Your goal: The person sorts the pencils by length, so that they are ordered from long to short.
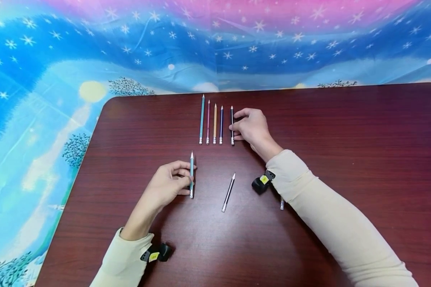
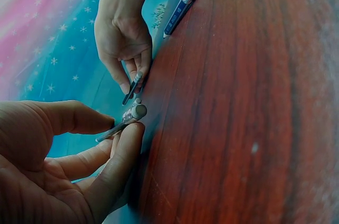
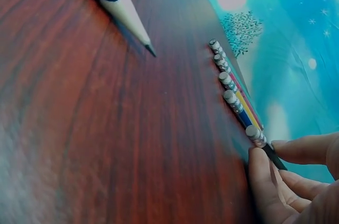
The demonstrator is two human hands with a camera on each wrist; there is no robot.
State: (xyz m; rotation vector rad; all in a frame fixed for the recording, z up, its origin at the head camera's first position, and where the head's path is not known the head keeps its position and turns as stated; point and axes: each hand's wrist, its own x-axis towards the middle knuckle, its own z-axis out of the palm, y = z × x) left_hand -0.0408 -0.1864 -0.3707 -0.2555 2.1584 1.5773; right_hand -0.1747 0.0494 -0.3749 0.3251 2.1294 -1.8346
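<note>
My left hand [image 1: 170, 179] pinches a light blue pencil [image 1: 192, 175] between thumb and fingers, its point facing away from me and its eraser toward me. Up by the row, my right hand [image 1: 251, 125] grips a black pencil [image 1: 232, 125] from its right side. To the left of that pencil lie a dark blue pencil [image 1: 221, 125], a yellow pencil [image 1: 215, 125], a pink pencil [image 1: 208, 123] and a longer teal pencil [image 1: 202, 119], side by side with points away. In the right wrist view, thumb and fingers close on the black pencil just below its eraser [image 3: 254, 133].
A dark pencil [image 1: 228, 193] lies slanted on the table between my forearms. Under my right sleeve [image 1: 330, 215], the eraser end of another pencil [image 1: 281, 204] sticks out, the remainder hidden. A snowflake-patterned cloth [image 1: 215, 48] hangs past the far and left edges of the brown table [image 1: 380, 139].
</note>
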